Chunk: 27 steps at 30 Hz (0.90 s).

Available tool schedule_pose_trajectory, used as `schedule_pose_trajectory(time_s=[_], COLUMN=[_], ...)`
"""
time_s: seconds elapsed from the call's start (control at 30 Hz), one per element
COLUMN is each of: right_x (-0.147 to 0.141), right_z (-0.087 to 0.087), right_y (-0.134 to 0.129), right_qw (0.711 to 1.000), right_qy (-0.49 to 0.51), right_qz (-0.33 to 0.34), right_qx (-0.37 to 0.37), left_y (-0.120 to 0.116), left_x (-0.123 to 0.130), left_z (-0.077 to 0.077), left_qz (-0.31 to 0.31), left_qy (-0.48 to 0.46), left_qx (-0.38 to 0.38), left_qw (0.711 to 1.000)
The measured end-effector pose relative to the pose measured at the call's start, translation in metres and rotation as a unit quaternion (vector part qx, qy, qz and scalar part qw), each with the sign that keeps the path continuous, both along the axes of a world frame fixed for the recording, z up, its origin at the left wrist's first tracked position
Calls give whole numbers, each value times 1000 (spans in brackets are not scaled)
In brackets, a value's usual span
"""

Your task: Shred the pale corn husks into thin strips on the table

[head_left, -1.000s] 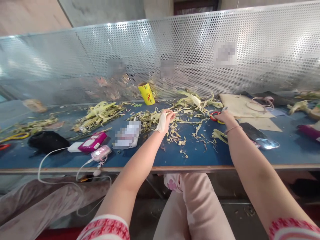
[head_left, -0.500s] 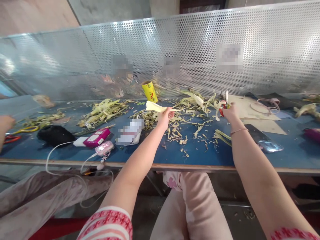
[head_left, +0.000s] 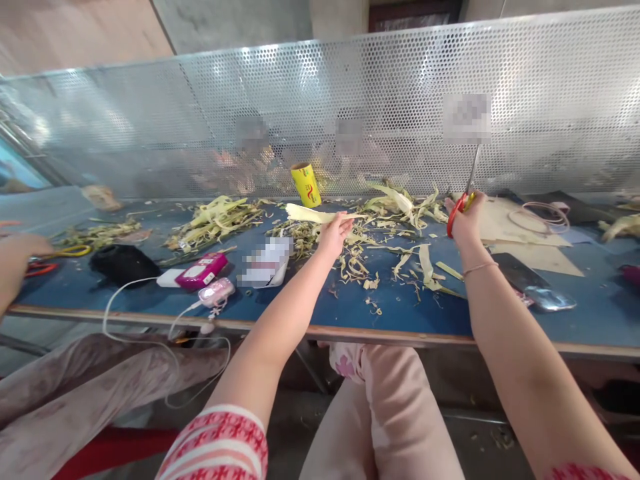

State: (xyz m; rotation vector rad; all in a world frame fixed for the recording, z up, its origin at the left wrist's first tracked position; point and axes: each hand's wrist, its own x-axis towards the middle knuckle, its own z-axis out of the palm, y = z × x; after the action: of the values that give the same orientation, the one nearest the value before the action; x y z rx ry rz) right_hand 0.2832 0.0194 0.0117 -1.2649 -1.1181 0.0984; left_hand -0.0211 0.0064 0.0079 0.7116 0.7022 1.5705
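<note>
My left hand [head_left: 336, 235] is closed on a pale corn husk [head_left: 313, 215], whose wide flat end points left while a narrow strip sticks out to the right. In my right hand [head_left: 467, 217] are scissors [head_left: 454, 217] with red and yellow handles; their blades point up toward the perforated panel. Husk scraps [head_left: 357, 263] lie on the table below and between my hands. A loose pale strip [head_left: 426, 267] rests just left of my right wrist. Behind the scraps is a bigger pile of husks [head_left: 400, 203].
The blue table [head_left: 320, 313] backs onto a perforated metal panel [head_left: 310, 87]. A yellow cardboard tube [head_left: 306, 185] stands near it. Phones [head_left: 533, 283], a magenta box [head_left: 201, 271], a white cable and a black pouch [head_left: 124, 265] lie about. At left is a co-worker's hand [head_left: 25, 257].
My right hand has lifted slightly and turned the scissors, so the blades show longer and higher. A strip near the scissors now lies on the table. My left hand still holds the husk.
</note>
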Motion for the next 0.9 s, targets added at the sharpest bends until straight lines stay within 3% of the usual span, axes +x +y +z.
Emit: schedule_pose_trajectory(time_s=[0.07,0.13,0.27,0.37,0.7,0.9], right_x=[-15,-34,-71,-88,-97,-98], right_z=[5,8,8,6,0,-8], right_y=[-7,-17,-35,-41,-45,-40], right_qw=[999,991,936,907,874,898], right_qy=[-29,-78,-210,-277,-302,-203], right_qz=[21,67,176,183,241,294], right_qx=[-12,-81,-221,-258,-296,-255], left_y=[1,2,3,2,-2,-8], left_x=[-1,-3,-6,-7,-2,6], left_z=[0,0,2,5,8,7], left_qz=[2,8,26,31,4,-32], left_qy=[-25,-48,-85,-101,-91,-50], left_qx=[6,9,13,22,24,21], left_qw=[1000,999,996,994,996,998])
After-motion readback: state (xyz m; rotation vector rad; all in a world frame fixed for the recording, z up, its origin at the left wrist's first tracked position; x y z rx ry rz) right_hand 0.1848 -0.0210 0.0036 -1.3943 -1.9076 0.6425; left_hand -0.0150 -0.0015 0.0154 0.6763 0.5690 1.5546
